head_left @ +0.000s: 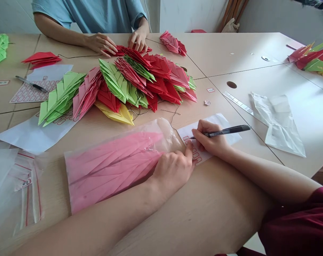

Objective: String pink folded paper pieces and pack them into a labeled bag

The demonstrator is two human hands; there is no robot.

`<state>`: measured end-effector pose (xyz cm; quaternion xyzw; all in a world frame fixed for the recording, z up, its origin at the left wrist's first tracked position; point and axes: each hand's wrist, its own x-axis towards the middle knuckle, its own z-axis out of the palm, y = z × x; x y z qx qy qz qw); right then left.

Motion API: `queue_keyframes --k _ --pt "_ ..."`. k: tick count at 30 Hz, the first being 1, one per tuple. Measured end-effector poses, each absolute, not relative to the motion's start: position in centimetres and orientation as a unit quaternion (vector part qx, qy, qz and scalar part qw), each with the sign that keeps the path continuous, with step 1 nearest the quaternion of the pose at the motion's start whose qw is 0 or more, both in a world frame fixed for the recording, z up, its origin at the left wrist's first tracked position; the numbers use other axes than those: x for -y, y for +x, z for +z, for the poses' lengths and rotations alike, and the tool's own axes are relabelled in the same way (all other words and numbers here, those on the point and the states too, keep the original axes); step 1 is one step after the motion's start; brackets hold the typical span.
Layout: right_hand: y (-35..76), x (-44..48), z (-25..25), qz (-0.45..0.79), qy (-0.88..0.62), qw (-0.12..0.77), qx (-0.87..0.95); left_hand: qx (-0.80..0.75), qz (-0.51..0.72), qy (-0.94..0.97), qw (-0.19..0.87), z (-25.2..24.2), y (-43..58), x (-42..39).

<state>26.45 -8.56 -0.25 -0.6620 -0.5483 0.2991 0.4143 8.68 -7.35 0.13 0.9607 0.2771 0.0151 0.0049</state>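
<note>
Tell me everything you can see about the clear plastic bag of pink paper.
The clear plastic bag lies flat on the tan table, its film glossy and wrinkled, bunched at the far right end. Inside, pink folded paper in long, pointed, creased layers fills most of it. The left hand rests on its lower right edge, beside a white sheet printed with red boxes.

No words or numbers can be read. Small red boxes are printed on a white sheet of labels (195,153) and on a second sheet (30,93). Marks are seen in one box, but they are too small to read. A small tag (0,83), two tiny stickers (210,90) and a tag (25,184) on a clear plastic bag (30,209) are too blurred to be read.
</note>
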Motion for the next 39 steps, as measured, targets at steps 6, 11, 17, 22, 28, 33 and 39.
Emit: queue_keyframes --k 6,11,17,22,28,33,39 --pt "26.49 8.45 -0.34 0.295 -0.668 0.408 0.548 -0.275 0.016 0.961 0.017 0.06 8.69 7.32" --pt "26.56 8.46 -0.32 0.279 -0.671 0.395 0.562 -0.277 0.013 0.960 0.025 0.15 8.67 7.30" --pt "26.57 8.47 -0.14 0.275 -0.674 0.395 0.560 -0.284 0.005 0.958 0.035 0.24 8.69 7.31" --pt "26.58 8.46 -0.12 0.282 -0.673 0.406 0.550 -0.284 -0.001 0.959 0.028 0.20 8.70 7.34" --pt "26.48 8.45 0.06 0.275 -0.676 0.395 0.558 -0.281 0.004 0.959 0.018 0.14 8.67 7.35" --pt "26.68 8.50 -0.02 0.248 -0.685 0.398 0.558 -0.286 -0.005 0.958 0.029 0.16 8.68 7.35" --pt "26.68 8.41 -0.03 0.281 -0.671 0.411 0.550 -0.288 -0.006 0.957 0.027 0.31 8.71 7.36"
